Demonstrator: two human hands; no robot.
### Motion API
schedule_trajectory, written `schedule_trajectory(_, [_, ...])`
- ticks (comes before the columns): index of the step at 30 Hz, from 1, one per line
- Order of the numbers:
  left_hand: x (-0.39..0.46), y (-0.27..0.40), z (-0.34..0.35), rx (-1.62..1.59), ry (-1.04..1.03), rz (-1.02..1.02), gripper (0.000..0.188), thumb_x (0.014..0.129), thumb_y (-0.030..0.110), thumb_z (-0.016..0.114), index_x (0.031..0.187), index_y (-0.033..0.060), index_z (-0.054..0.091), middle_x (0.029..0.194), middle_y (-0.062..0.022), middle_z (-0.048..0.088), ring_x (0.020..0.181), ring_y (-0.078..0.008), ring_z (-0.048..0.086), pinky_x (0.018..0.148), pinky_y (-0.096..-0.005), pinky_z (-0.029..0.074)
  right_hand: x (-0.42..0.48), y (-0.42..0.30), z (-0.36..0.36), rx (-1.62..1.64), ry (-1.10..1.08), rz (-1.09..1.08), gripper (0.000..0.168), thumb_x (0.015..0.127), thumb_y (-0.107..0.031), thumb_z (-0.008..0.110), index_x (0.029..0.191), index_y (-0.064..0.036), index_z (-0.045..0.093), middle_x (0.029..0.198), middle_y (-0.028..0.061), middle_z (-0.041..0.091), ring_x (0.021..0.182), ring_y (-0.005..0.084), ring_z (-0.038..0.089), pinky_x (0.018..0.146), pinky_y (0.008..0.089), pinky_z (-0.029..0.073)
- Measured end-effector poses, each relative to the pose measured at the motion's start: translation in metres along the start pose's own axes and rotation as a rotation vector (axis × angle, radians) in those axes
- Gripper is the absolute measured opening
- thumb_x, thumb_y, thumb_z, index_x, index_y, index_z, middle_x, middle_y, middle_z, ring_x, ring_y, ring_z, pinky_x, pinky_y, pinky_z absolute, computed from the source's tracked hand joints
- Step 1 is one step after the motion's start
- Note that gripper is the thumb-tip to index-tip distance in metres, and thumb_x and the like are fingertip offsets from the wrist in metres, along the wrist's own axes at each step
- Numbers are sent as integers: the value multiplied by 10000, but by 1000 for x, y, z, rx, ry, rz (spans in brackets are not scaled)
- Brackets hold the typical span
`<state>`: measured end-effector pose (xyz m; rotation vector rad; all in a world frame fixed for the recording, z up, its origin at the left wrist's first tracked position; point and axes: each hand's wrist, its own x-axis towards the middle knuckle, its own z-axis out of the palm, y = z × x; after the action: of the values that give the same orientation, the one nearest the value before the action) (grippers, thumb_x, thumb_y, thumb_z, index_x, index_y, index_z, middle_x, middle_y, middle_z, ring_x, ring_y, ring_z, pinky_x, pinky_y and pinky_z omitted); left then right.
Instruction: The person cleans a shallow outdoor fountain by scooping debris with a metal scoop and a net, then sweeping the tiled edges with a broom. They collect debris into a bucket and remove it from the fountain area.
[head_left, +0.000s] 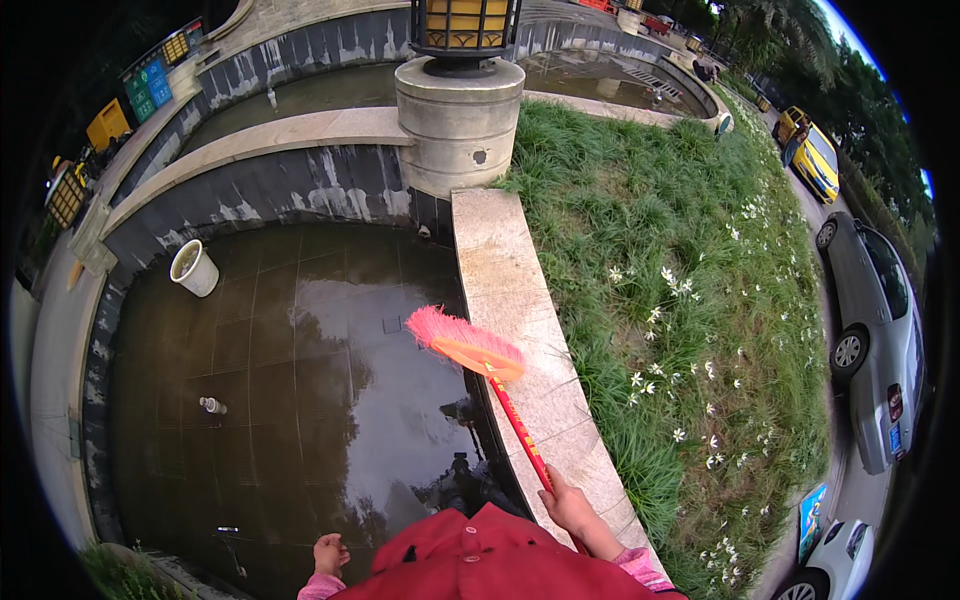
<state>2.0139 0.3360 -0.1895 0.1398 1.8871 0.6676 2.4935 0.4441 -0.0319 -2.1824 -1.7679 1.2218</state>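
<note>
My right hand (571, 504) is closed around the red handle of a broom (472, 349). Pink bristles and an orange head lie at its far end, over the inner edge of the stone ledge (517, 300) and partly above the pool. At the lower left, my left hand (331, 555) hangs over the dark water with its fingers curled and nothing seen in it. A white bucket (195, 268) stands tilted in the shallow pool (247, 360) at the far left, with something inside that I cannot make out.
A pale fitting (213, 406) sticks up from the water. Ahead, a round stone pillar (461, 124) bears a lantern (466, 26). Grass with white flowers (675, 285) borders the ledge on the right, with parked cars (874, 330) beyond. A person (796, 140) is near the yellow car.
</note>
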Motion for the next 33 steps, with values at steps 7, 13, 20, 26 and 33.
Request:
schedule_trajectory(7, [8,44,59,130,-198,71,148,857,112,447,976,92,534,657,-44,548,537,-138,536,500,-286,476,82,-6,-19,-72,41,-23,563,823,-275,485,1307,-101,256,796,259,584,742,420,565,698,463,455])
schedule_trajectory(13, [51,69,42,269,-136,194,143,848,110,479,980,89,530,694,-64,587,585,-134,548,501,-282,461,176,-21,-58,-241,-37,46,551,841,-308,432,1331,-156,228,852,198,605,769,345,594,676,443,466])
schedule_trajectory(20, [-17,189,89,282,-70,162,266,841,241,543,1003,30,556,870,-68,602,805,-181,548,753,-318,455,311,-13,-116,-225,-54,185,495,850,-187,367,1332,-177,254,989,163,590,897,299,588,746,411,463])
schedule_trajectory(26, [-18,228,114,128,-157,109,232,832,221,555,1018,82,546,810,-57,590,717,-158,548,635,-288,467,409,8,-195,-40,155,295,341,808,-247,466,1113,-94,476,1002,174,584,932,307,570,797,404,452])
schedule_trajectory(33, [27,246,132,204,-160,183,207,825,222,554,1004,117,554,738,-42,571,640,-145,525,558,-289,449,387,36,-201,159,367,77,556,794,-306,508,1276,-96,328,900,239,587,854,373,574,763,426,455])
